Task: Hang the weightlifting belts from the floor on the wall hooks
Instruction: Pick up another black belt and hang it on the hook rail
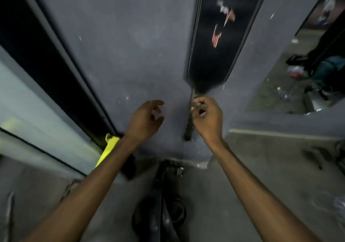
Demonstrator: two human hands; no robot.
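Note:
A wide black weightlifting belt point(220, 36) with a red and white logo hangs flat against the grey wall point(121, 45). Its narrow strap end point(188, 126) dangles below it. My right hand point(206, 116) is closed on that strap just under the belt's wide part. Left of the strap, my left hand point(147, 118) hovers with fingers spread and nothing in it. More black belts point(162, 204) lie in a heap on the floor between my forearms. No hook is visible.
A dark window frame point(56, 64) runs down the wall at left. A yellow cloth point(109, 148) lies at the wall's foot. At right a mirror point(308, 64) reflects bags and clutter. Concrete floor point(270, 176) spreads to the right.

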